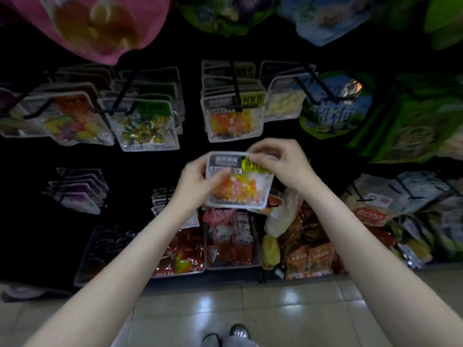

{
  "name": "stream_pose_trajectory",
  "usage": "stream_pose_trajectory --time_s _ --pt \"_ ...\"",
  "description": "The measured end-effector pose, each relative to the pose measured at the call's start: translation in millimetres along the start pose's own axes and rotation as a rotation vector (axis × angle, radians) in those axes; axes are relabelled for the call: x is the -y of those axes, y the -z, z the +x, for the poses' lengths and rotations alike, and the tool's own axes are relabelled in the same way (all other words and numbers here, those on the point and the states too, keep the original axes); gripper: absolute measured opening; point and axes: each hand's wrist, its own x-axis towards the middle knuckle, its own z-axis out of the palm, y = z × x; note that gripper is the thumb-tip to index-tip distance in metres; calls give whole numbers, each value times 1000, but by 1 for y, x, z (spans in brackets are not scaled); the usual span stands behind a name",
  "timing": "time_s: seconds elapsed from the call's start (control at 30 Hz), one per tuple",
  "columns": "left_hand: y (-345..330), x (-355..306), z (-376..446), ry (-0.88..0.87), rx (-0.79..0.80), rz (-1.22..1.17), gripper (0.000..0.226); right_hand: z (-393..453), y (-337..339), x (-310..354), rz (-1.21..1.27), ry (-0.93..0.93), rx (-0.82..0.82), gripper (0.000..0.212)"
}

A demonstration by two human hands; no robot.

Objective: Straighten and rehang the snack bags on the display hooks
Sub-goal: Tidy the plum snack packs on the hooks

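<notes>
In front of the dark display wall, below the middle row of hooks, the person is holding one clear snack bag (238,180) off the rack, level with the gap between two rows. The left hand (198,179) is gripping the bag's left edge, thumb lying across the front film and the other fingers curled out of sight behind it. The right hand (280,159) is pinching the top right corner at the yellow label, thumb and forefinger closed together on the header. The matching bags (233,116) are hanging directly above on a black hook (235,83), apart from the held bag. From here the main risk is missing the hang hole: the right fingers are covering part of the header, so the hook tip could catch the film beside the hole and tear or crease it. A second risk is nudging the front bag of the stack above, which could slide it off the prong. A loose left grip on smooth film could also let the bag drop onto the red packets (185,249) in the tray below. The hang hole itself is not visible, and the label text is too blurred to read. The far left rows are lying in shadow, and it is probably not possible to judge which hooks there are crooked.
</notes>
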Motion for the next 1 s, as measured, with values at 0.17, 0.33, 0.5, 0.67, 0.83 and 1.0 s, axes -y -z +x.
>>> stream_pose_trajectory --time_s 0.17,0.33,0.5,0.67,0.83,1.0 --pt "5 -48 28 16 -233 -246 12 18 1 23 65 107 -279 23" --pt "8 -58 49 98 -319 -257 13 31 -10 25 -58 195 -397 35" --pt "5 -57 54 162 -310 -250 9 32 -17 25 -123 142 -349 41" --pt "7 -52 50 95 -239 -269 11 29 -18 14 -157 179 -367 33" --pt "3 -48 52 111 -274 -264 9 28 -15 10 -223 269 -364 35" --pt "2 -43 55 -4 -310 -93 17 28 -13 15 -211 267 -339 40"
